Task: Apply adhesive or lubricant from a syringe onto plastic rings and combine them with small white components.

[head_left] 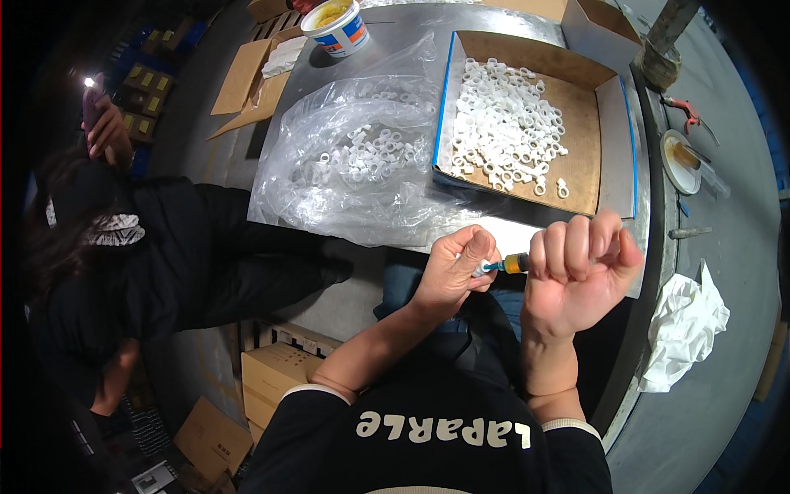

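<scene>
My left hand [451, 276] pinches a small white plastic ring piece [483, 268] between thumb and fingers, mostly hidden by them. Curled around a syringe [515, 263] with amber filling and a teal tip is my right hand [576, 276]; its fingers hide most of the barrel. The tip meets the white piece, or nearly so. Beyond my hands stands an open cardboard box [586, 140] with blue edges, a heap of white ring pieces [506, 119] on its left side. Left of it, a clear plastic bag [288, 177] holds more such pieces.
A white tub [336, 29] with yellowish paste stands at the far left of the metal table [387, 53]. On the grey surface at right are crumpled white paper [687, 325], a round dish [681, 165] and a red-handled tool [685, 109]. Another person [156, 247] at left raises a lit phone [92, 107].
</scene>
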